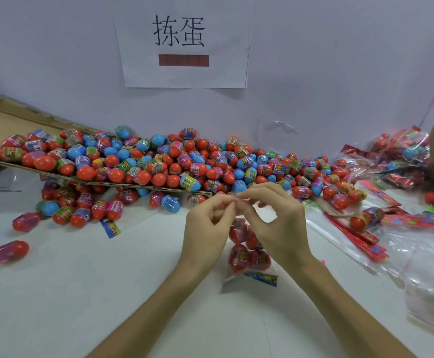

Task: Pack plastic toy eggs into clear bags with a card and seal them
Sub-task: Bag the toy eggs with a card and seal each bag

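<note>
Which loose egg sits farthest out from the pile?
The red egg at the far left, lying alone on the white table; every other stray lies closer to the pile.

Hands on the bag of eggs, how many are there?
2. The left hand pinches the top of the clear plastic bag of red toy eggs on its left; the right hand pinches it on its right.

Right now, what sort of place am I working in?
Probably a toy hand-packing station: a heap of plastic toy eggs spilling off a cardboard sheet, filled bags piled at the right, and the left hand and right hand pinching a clear bag of eggs.
</note>
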`<state>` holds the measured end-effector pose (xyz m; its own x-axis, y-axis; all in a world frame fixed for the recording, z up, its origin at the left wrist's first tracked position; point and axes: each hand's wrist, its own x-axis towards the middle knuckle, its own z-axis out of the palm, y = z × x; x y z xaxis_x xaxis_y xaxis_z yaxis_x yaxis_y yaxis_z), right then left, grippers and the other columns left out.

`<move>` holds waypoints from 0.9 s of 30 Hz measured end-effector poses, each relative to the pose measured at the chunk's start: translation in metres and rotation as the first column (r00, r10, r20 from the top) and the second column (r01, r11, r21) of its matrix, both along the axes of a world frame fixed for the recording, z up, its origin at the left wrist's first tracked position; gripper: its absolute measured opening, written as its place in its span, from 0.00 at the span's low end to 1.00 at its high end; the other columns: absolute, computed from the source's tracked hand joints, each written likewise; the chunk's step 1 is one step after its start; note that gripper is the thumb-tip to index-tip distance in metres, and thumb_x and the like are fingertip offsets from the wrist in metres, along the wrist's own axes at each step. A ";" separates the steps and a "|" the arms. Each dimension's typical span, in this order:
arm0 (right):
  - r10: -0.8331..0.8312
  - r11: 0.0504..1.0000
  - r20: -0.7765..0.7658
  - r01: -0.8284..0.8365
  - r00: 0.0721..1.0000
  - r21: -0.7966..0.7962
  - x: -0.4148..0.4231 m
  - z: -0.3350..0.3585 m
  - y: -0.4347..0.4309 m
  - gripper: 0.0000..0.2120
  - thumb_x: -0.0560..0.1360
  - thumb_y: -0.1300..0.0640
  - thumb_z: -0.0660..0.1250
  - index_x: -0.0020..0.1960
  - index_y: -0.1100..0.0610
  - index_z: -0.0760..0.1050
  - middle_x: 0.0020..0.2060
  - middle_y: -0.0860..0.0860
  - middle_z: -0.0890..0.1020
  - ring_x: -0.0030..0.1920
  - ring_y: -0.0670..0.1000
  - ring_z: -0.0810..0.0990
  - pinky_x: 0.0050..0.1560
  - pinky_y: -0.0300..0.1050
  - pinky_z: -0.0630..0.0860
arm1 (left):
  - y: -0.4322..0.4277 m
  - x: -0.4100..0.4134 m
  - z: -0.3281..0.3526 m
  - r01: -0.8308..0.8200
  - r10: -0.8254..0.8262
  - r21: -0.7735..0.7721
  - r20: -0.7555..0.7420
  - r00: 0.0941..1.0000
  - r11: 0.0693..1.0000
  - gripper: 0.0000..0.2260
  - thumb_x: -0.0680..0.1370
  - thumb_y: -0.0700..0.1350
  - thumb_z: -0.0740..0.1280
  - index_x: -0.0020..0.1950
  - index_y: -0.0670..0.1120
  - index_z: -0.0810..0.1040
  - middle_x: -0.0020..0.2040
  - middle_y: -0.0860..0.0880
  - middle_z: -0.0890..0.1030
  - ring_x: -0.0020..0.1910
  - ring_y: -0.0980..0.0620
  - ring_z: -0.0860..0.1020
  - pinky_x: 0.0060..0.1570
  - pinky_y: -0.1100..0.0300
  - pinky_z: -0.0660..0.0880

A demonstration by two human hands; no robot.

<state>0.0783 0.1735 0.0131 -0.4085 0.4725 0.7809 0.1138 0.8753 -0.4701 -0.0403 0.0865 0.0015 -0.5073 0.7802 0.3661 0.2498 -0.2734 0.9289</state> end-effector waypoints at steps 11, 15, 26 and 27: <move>0.000 0.999 0.054 -0.003 0.999 0.043 0.002 -0.001 0.004 0.05 0.74 0.63 0.76 0.50 0.57 0.85 0.45 0.48 0.83 0.47 0.44 0.79 0.48 0.30 0.74 | -0.001 -0.002 -0.008 -0.067 0.063 -0.001 -0.339 0.939 0.998 0.10 0.83 0.37 0.66 0.60 0.47 0.84 0.45 0.55 0.87 0.45 0.58 0.85 0.48 0.58 0.83; -0.013 0.999 0.059 0.011 0.998 0.045 0.001 -0.002 0.002 0.06 0.74 0.66 0.75 0.49 0.58 0.84 0.43 0.49 0.84 0.46 0.43 0.78 0.49 0.28 0.73 | -0.002 -0.002 -0.006 -0.064 0.064 0.013 -0.367 0.928 0.998 0.09 0.83 0.39 0.66 0.59 0.47 0.84 0.44 0.56 0.86 0.45 0.59 0.85 0.47 0.61 0.82; 0.010 0.993 0.090 0.001 0.996 -0.116 0.002 0.004 0.002 0.04 0.77 0.64 0.71 0.46 0.56 0.79 0.40 0.45 0.80 0.44 0.45 0.77 0.45 0.31 0.72 | -0.003 -0.001 -0.006 -0.048 0.018 -0.067 -0.383 0.923 0.997 0.09 0.83 0.46 0.65 0.59 0.52 0.83 0.44 0.56 0.87 0.44 0.58 0.85 0.46 0.52 0.84; -0.003 0.990 0.079 0.015 0.997 -0.144 0.002 0.004 0.002 0.04 0.77 0.64 0.70 0.46 0.56 0.79 0.40 0.46 0.80 0.44 0.46 0.77 0.44 0.32 0.72 | -0.002 -0.002 -0.006 -0.055 0.024 -0.070 -0.384 0.923 0.996 0.09 0.83 0.45 0.65 0.59 0.51 0.83 0.46 0.56 0.87 0.45 0.58 0.85 0.47 0.52 0.84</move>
